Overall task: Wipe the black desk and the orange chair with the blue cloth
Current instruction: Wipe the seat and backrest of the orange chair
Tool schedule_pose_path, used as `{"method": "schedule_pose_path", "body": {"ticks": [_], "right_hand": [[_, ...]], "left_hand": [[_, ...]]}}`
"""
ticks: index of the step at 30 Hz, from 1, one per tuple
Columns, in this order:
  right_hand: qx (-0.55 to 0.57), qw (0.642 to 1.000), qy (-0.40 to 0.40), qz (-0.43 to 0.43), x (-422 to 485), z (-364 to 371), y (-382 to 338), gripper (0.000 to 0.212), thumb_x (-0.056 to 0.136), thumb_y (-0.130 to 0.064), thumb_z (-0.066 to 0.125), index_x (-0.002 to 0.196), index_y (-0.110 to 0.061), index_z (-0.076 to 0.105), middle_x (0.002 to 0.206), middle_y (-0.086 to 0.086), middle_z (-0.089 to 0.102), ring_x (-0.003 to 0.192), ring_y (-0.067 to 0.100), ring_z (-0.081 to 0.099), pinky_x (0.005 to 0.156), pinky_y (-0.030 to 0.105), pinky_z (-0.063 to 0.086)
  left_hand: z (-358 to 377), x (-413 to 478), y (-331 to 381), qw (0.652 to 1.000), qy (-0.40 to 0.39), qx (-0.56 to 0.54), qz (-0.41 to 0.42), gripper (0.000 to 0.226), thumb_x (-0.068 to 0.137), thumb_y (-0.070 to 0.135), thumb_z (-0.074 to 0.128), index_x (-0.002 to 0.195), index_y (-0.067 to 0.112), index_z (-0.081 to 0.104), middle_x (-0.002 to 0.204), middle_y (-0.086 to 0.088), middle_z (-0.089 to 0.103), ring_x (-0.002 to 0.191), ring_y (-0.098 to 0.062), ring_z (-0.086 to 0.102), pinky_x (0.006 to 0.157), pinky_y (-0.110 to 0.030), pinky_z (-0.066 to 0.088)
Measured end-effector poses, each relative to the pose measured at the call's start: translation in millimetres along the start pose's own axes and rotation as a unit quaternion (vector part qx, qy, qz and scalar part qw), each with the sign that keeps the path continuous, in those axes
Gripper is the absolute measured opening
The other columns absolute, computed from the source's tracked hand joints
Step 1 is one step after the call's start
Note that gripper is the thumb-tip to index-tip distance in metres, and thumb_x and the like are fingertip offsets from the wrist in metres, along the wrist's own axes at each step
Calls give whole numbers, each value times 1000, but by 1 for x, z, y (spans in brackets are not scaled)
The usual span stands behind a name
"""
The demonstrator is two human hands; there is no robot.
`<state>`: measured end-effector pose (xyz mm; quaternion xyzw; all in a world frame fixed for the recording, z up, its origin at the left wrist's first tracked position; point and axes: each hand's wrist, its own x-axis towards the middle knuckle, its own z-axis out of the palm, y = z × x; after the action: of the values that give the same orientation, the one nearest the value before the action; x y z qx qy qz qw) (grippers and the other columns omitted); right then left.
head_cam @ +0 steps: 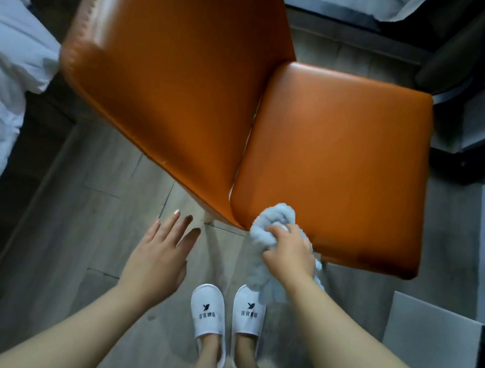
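Observation:
The orange chair (330, 152) fills the upper middle of the head view, its tall backrest to the left and its seat cushion to the right. My right hand (289, 252) grips the bunched pale blue cloth (273, 221) and presses it on the near left corner of the seat; the rest of the cloth hangs below my wrist. My left hand (162, 250) hovers with fingers spread over the floor, just short of the backrest's lower corner and touching nothing. A dark desk (451, 65) stands beyond the seat at the upper right.
A bed with white bedding (2, 68) lies at the left. My feet in white slippers (209, 311) stand on the grey wood floor below the chair. A white box-like object (435, 345) sits at the lower right.

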<state>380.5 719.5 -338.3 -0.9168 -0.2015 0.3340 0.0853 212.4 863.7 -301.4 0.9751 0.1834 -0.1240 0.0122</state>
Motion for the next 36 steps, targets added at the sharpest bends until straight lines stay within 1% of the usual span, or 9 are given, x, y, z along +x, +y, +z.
{"method": "schedule_pose_path", "body": {"ticks": [3,9,13,16,21,26,28,31,36], "right_hand": [[144,989,19,7,-19,-29,-14,47,80,-12,52,124,-28,54,132,1,46,122,25,42,98,32,37],[330,943,29,-31,-64,-91,-61,37,74,-5,55,100,-30,60,109,0,61,88,10,54,67,16,40],[350,936,3,32,-94,-106,-77,34,71,-17,53,99,-35,59,100,1,64,90,20,60,73,27,45],[377,922,21,82,-114,-118,-91,12,76,-19,53,78,-29,57,86,3,65,85,23,63,76,35,52],[419,906,27,52,-129,-153,-118,12,74,-19,44,80,-22,55,81,5,63,78,25,63,75,39,53],[426,902,67,-4,-125,-192,-138,21,83,-11,48,96,-16,63,86,3,65,72,17,61,63,26,52],[446,893,63,-22,-119,-207,-144,19,85,-13,49,94,-15,66,82,1,64,67,13,59,58,21,50],[423,901,62,-80,-104,-224,-152,32,77,-7,52,88,-33,67,89,-4,69,86,13,64,78,29,53],[436,891,52,-114,-63,-246,-167,37,75,-3,53,81,-37,68,86,-5,71,87,13,65,80,28,55]], "left_hand": [[-28,-6,2,999,26,-24,-15,69,41,17,91,107,8,71,116,-18,65,110,-39,61,84,-52,50],[-94,-22,0,993,97,-68,-12,69,38,17,90,104,12,70,112,-11,68,106,-33,64,81,-46,53],[-136,-35,-11,985,153,-73,-12,62,38,16,89,98,12,72,109,-11,69,103,-30,66,79,-46,54],[-162,-42,-23,980,188,-69,-2,60,41,16,88,99,13,73,110,-10,69,103,-28,66,80,-46,54],[-201,-41,-37,969,237,-64,24,57,50,9,87,105,13,72,115,-10,67,109,-28,63,88,-45,50],[-236,-19,-54,950,303,-64,48,53,54,5,85,105,9,71,114,-12,67,110,-32,62,90,-49,48],[-245,-4,-60,948,308,-82,29,54,53,4,86,105,9,70,115,-13,67,110,-33,62,89,-51,47],[-251,25,-69,949,279,-140,-32,52,64,4,81,114,9,66,123,-13,62,118,-33,57,95,-49,45],[-255,92,-97,926,184,-273,-184,50,95,28,48,143,20,37,149,0,36,137,-17,33,109,-37,31]]}}
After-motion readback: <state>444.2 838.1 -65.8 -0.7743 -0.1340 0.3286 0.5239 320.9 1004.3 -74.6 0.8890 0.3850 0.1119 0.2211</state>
